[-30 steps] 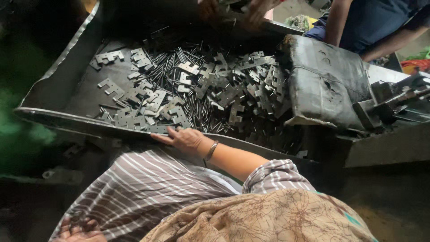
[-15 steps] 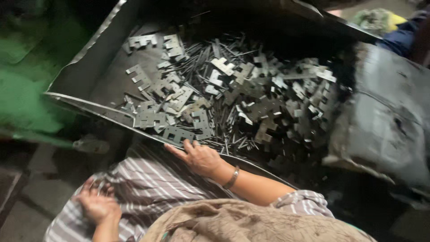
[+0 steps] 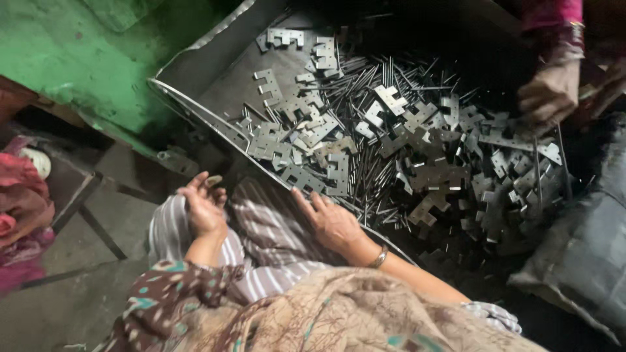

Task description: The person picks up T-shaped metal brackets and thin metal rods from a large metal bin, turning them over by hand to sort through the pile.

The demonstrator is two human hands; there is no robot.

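My one camera sits on my head, looking steeply down and close over my lap at the metal tray before me.

The setting is a small metalworking workshop, of the kind where stamped parts are sorted by hand. A large dark sheet-metal tray with a bent, worn rim holds a loose heap of flat stamped metal pieces, notched and comb-shaped, mixed with thin straight metal rods. Beside the tray stands a machine body painted green, its paint scuffed and stained. The floor is bare, grey and dirty, and a dark metal frame stands on it. A grimy grey sack lies against the tray. A second person's hand reaches into the heap from the far side, which shows shared bench work.
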